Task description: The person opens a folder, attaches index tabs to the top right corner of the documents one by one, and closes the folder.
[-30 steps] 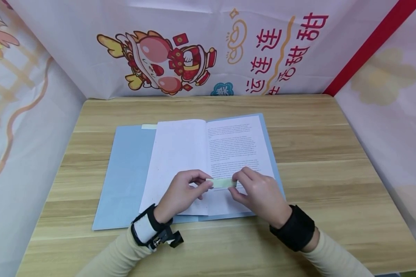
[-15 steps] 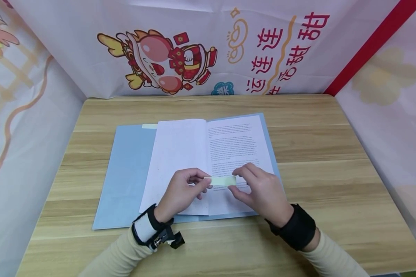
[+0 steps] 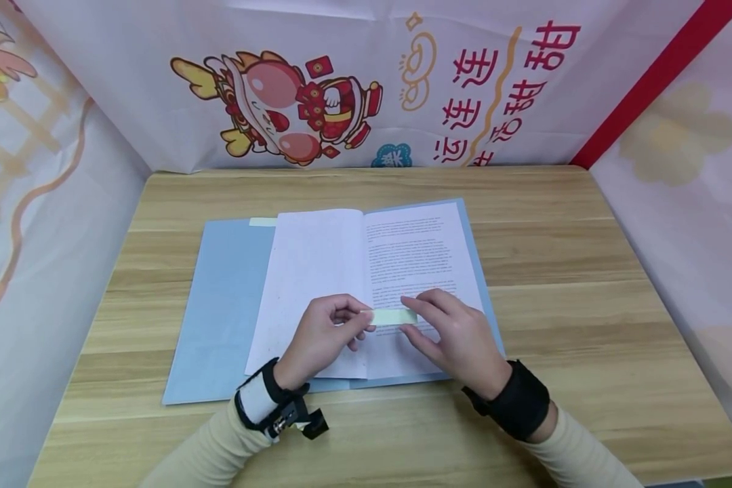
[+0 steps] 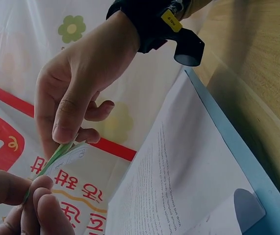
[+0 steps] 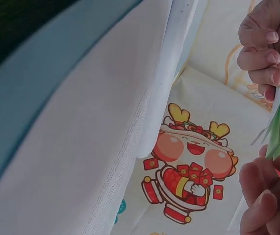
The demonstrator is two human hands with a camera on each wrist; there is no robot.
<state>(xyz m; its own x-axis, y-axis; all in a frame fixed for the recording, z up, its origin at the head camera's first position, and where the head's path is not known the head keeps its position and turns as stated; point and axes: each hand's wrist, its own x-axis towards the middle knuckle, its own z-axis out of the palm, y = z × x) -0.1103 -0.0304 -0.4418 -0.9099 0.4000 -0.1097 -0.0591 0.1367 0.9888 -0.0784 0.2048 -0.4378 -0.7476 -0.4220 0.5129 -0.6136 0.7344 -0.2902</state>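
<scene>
A slim pad of pale green sticky notes (image 3: 393, 317) hangs over the lower part of the open document (image 3: 409, 257). My left hand (image 3: 328, 335) pinches its left end between thumb and fingers. At its other end is my right hand (image 3: 457, 339), thumb and fingertips around the strip. Seen from the right wrist, the green notes (image 5: 277, 132) are slightly splayed, with a pale leaf standing away from the rest. In the left wrist view the right thumb (image 4: 66, 129) meets the pad's upper end, and the left fingers (image 4: 41, 196) grip the lower end.
The document lies in a blue folder (image 3: 222, 305) spread on the wooden table (image 3: 561, 305). One light green strip (image 3: 262, 221) sticks out at the top of the left pages. A printed cloth (image 3: 494, 88) stands behind the table, with cloth sides left and right.
The pad has risen slightly in the head view. My right index finger has shifted a little left along it; the left hand keeps its grip. The folder and pages stay put.
</scene>
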